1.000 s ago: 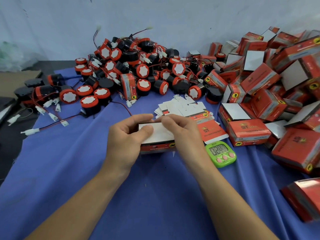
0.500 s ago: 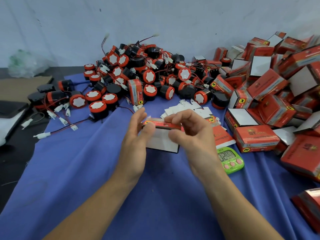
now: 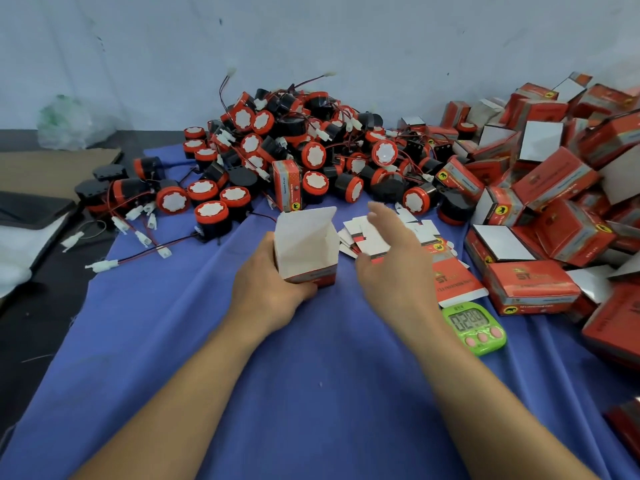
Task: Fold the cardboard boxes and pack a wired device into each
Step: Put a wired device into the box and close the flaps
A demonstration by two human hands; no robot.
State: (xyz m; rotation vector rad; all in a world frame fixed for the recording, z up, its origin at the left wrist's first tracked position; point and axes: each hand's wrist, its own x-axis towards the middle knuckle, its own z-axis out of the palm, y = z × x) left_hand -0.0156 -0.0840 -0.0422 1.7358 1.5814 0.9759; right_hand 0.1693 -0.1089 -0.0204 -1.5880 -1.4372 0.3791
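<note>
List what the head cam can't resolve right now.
Head view:
- Open box interior: hidden by its own near wall.
- Left hand fingers: behind the box.
- Flat cartons: partly covered by blurred right hand.
- Timer digits: too small, blurry.
- Red box bottom right: cut by frame edge.

The near part of the blue cloth lay bare, so a hand could pass freely there, also along its left edge. The far edge was closed by a heap of wired devices, the right edge by piled red boxes. Loose wires with white plugs crossed the left edge. In the middle stood the open box, gripped by the left hand. Flat box blanks and a green timer narrowed the way on the right.
</note>
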